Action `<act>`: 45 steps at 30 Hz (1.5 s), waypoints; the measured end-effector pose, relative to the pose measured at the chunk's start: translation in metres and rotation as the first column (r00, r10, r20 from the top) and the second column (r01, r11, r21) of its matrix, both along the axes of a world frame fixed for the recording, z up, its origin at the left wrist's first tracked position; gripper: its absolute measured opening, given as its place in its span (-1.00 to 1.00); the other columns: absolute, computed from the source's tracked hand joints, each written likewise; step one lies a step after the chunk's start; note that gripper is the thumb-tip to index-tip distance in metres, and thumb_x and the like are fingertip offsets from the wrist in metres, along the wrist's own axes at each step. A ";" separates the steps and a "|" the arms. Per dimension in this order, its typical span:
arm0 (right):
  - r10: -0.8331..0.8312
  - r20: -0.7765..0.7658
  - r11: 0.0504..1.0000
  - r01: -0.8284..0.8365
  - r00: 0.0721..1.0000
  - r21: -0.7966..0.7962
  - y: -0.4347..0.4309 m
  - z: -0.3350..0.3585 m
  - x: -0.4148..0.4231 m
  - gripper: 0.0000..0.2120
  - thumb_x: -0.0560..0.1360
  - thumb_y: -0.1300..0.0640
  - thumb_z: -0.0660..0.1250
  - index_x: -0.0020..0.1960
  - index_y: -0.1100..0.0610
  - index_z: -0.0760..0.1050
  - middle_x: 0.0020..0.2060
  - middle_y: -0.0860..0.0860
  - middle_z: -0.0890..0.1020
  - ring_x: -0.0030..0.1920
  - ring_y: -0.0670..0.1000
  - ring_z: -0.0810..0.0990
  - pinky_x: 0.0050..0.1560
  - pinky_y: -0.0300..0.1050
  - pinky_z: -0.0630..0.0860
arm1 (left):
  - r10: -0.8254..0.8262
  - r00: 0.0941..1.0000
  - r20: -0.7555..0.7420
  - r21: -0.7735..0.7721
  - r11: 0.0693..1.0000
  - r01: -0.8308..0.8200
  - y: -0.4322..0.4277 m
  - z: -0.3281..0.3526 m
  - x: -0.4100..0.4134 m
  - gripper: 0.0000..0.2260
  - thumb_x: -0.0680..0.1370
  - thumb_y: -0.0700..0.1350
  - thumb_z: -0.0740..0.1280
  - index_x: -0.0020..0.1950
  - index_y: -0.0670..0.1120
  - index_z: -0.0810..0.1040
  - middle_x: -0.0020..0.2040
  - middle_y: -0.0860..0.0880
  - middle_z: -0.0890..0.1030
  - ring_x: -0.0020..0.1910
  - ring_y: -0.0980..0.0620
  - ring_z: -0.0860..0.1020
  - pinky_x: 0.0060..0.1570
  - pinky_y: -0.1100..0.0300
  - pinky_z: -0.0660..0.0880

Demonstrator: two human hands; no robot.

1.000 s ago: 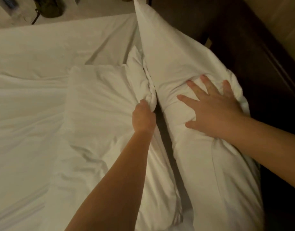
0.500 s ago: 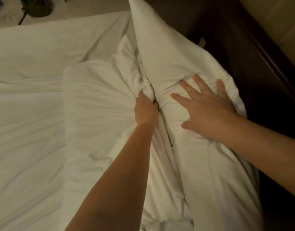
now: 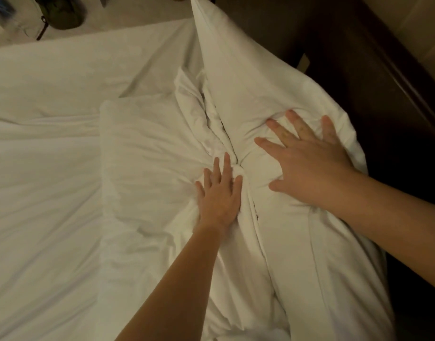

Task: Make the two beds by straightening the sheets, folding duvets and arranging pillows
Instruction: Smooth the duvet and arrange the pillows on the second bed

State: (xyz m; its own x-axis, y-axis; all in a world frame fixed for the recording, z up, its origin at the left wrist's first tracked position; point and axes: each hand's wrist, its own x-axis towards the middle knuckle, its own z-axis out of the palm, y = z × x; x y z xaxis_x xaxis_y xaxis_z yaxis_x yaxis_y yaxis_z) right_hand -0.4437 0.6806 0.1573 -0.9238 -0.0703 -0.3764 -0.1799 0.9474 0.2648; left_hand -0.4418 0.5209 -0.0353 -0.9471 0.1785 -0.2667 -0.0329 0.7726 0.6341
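1. We see the white bed sheet (image 3: 46,193) filling everything left of the left hand (image 3: 220,195). It lies flat with soft creases, running up past the fingertips to the far mattress edge.
2. The dark headboard (image 3: 359,89) sits right of the right hand (image 3: 310,166), running from the far top down along the right forearm. It is very dim, so we get no detail.
3. The right pillow (image 3: 250,77) is long and white and lies under the right hand, leaning on the headboard. Its far corner pokes up well beyond the fingertips, and its near end runs back under the forearm.
4. The left pillow (image 3: 142,156) is white and lies on the sheet, mostly left of the left hand. Its right edge is bunched into folds just ahead of that hand and touches the right pillow along a dark seam between our two hands.
5. Right hand: palm down with fingers spread wide, pressing flat into the right pillow. The fabric dents and wrinkles around the fingertips, and nothing is gripped.
6. Left hand: palm down with fingers straight and slightly fanned, pressing on the bunched edge of the left pillow. We see no pinch.
7. A dark bag (image 3: 61,13) sits far beyond the left hand, up-left on the pale floor (image 3: 127,11) past the mattress. It is blurred, so we can't tell more.
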 end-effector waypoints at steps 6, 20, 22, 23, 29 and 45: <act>0.118 -0.074 0.993 -0.118 0.990 0.008 -0.012 -0.007 0.005 -0.17 0.54 -0.35 0.15 0.61 -0.18 -0.24 0.61 -0.09 -0.24 0.59 0.01 -0.32 0.52 0.33 -0.24 | -0.066 0.983 0.174 -0.274 0.955 0.113 0.015 -0.021 -0.017 -0.43 0.69 0.29 -0.16 0.65 0.22 -0.29 0.70 0.08 -0.20 0.66 -0.22 -0.19 0.53 -0.40 -0.20; -0.158 -0.467 0.974 0.060 0.870 -0.216 -0.042 0.013 0.015 -0.10 0.54 -0.26 0.23 0.62 -0.08 -0.29 0.62 0.15 -0.12 0.58 0.33 0.01 0.49 0.37 0.09 | 0.191 0.981 -0.041 -0.359 0.913 -0.192 -0.200 -0.004 0.088 -0.42 0.66 0.37 -0.10 0.63 0.33 -0.24 0.69 0.06 -0.25 0.66 -0.03 -0.28 0.61 -0.18 -0.23; -0.358 -0.347 0.912 0.246 0.867 -0.328 -0.040 0.013 0.015 -0.06 0.52 -0.27 0.29 0.60 -0.13 -0.29 0.61 0.16 -0.01 0.44 0.42 0.29 0.25 0.37 0.41 | 0.184 0.982 -0.046 -0.349 0.918 -0.188 -0.207 -0.007 0.095 -0.42 0.66 0.37 -0.10 0.63 0.34 -0.25 0.68 0.10 -0.27 0.65 -0.01 -0.30 0.61 -0.18 -0.23; -0.448 -0.294 0.870 0.336 0.845 -0.360 -0.038 0.012 0.013 -0.07 0.50 -0.29 0.31 0.60 -0.12 -0.22 0.57 0.18 0.15 0.31 0.43 0.44 0.10 0.32 0.51 | 0.181 0.982 -0.052 -0.348 0.919 -0.187 -0.209 -0.009 0.096 -0.42 0.66 0.37 -0.11 0.63 0.34 -0.25 0.68 0.11 -0.26 0.65 -0.01 -0.29 0.61 -0.18 -0.21; -0.503 -0.377 0.817 0.287 0.778 -0.500 -0.054 0.017 0.007 -0.87 0.55 0.08 0.29 -0.09 0.13 0.53 -0.21 0.18 0.61 -0.27 0.24 0.60 -0.32 -0.03 0.56 | 0.130 0.991 -0.017 -0.342 0.931 -0.128 -0.222 -0.011 0.111 -0.43 0.67 0.34 -0.12 0.64 0.31 -0.25 0.68 0.11 -0.28 0.64 -0.01 -0.32 0.62 -0.14 -0.20; -0.262 -0.714 0.952 0.054 0.649 -0.301 -0.233 0.165 -0.021 -0.82 0.50 0.35 0.26 -0.05 0.15 0.58 -0.10 0.25 0.62 -0.09 0.36 0.63 -0.22 0.08 0.53 | 0.154 0.964 0.217 0.117 0.976 -0.182 -0.307 0.008 0.141 -0.46 0.67 0.26 0.15 0.62 0.39 0.04 0.68 0.20 -0.15 0.66 0.16 -0.12 0.58 0.04 0.09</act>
